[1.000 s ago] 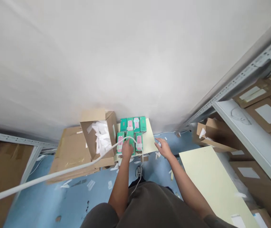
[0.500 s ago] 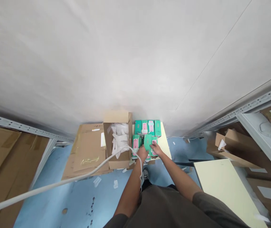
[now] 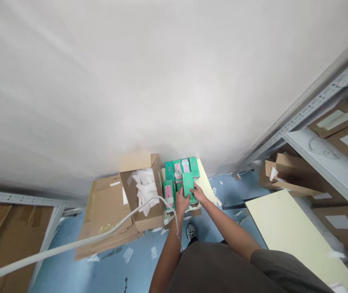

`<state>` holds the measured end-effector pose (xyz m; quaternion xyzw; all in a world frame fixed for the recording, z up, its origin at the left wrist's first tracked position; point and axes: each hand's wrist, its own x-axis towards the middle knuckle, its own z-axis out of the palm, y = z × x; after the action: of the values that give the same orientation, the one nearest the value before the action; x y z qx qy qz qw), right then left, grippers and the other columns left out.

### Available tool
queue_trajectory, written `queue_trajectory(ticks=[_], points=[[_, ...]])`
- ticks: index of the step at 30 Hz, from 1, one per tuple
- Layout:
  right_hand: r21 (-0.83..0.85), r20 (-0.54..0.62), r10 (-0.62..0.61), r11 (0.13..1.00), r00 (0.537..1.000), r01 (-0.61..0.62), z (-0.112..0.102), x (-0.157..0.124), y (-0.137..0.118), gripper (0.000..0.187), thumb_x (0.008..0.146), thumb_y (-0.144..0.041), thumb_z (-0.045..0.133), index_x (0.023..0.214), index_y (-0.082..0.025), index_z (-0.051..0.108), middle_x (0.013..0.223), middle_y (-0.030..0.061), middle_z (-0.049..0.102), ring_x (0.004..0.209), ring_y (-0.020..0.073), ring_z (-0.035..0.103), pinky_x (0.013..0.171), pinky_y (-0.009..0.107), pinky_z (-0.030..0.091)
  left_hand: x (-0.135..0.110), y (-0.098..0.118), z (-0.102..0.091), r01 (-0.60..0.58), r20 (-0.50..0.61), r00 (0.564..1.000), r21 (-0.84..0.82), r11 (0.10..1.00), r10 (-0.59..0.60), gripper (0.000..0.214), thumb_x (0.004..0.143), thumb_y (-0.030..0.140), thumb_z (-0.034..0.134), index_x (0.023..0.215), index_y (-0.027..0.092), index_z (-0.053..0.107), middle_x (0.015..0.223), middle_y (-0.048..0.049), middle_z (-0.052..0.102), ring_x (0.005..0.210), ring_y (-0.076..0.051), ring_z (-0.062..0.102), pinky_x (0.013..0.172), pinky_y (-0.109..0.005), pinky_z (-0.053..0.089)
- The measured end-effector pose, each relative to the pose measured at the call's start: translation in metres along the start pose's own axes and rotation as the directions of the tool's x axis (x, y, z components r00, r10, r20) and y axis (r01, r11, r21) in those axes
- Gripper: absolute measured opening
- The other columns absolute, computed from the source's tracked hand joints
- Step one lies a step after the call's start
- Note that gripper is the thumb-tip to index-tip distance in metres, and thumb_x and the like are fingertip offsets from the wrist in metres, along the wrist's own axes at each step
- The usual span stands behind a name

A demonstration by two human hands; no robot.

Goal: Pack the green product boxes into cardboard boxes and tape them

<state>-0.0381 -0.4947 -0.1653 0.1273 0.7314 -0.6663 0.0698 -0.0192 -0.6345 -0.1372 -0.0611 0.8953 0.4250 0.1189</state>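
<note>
Both my hands hold one small green box [image 3: 188, 184] lifted a little above a group of several green boxes with pink fronts [image 3: 178, 170]. My left hand [image 3: 181, 200] grips its near left side and my right hand [image 3: 198, 193] grips its right edge, fingers closed on it. The boxes lie on a pale yellow board [image 3: 206, 185] low by the white wall. An open cardboard box [image 3: 145, 195] stuffed with white paper stands just left of them.
A white cable [image 3: 70, 246] runs from the lower left to my left wrist. Flattened cardboard [image 3: 103, 211] lies on the blue floor with paper scraps. Another pale yellow board [image 3: 286, 232] lies at right, beside metal shelving [image 3: 320, 154] holding cardboard boxes.
My right hand came in from the right and joined the left hand on one green box. That box has been lifted off the front row. The view has shifted.
</note>
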Motion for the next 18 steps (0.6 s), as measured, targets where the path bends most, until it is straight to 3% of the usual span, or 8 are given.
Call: queue_trajectory(ticks=[4,8,14,18], points=[[0.081,-0.094,-0.074,0.993,0.993,0.082,-0.044,-0.017,-0.015,0.051,0.081,-0.039,0.069,0.130,-0.026,0.076,0.116,0.0062,0.083,0.110,0.0302,0.075,0.105,0.049,0.061,-0.005,0.035,0.021,-0.096,-0.030,0.995,0.035,0.995,0.097,0.054,0.096,0.028,0.066,0.149,0.019,0.069,0.141,-0.0171,0.073,0.136,-0.032,0.069,0.116,-0.046,0.056],[0.128,-0.261,-0.085,0.984,0.962,0.121,-0.112,-0.045,-0.021,0.054,0.083,-0.039,0.074,0.137,-0.028,0.076,0.117,0.0044,0.082,0.106,0.0301,0.075,0.099,0.047,0.063,-0.012,0.085,0.064,-0.244,0.044,0.969,-0.001,0.970,0.244,0.053,0.101,0.032,0.062,0.153,0.022,0.067,0.150,-0.0174,0.070,0.138,-0.033,0.069,0.113,-0.048,0.061],[0.107,-0.580,-0.029,0.988,0.814,0.112,-0.257,-0.120,-0.001,0.058,0.080,-0.026,0.072,0.138,-0.030,0.078,0.126,0.0053,0.081,0.115,0.0308,0.072,0.111,0.051,0.058,-0.067,0.181,0.174,-0.372,0.266,0.886,-0.076,0.925,0.379,0.063,0.103,0.031,0.059,0.165,0.020,0.053,0.148,-0.0181,0.071,0.127,-0.028,0.076,0.107,-0.042,0.065],[0.108,-0.726,0.019,0.990,0.688,0.086,-0.345,-0.190,0.032,0.062,0.078,-0.023,0.070,0.139,-0.030,0.079,0.130,0.0047,0.081,0.114,0.0291,0.073,0.115,0.049,0.056,-0.122,0.232,0.256,-0.510,0.424,0.765,-0.062,0.858,0.485,0.068,0.101,0.031,0.063,0.168,0.023,0.051,0.139,-0.0153,0.074,0.118,-0.027,0.079,0.101,-0.041,0.067]])
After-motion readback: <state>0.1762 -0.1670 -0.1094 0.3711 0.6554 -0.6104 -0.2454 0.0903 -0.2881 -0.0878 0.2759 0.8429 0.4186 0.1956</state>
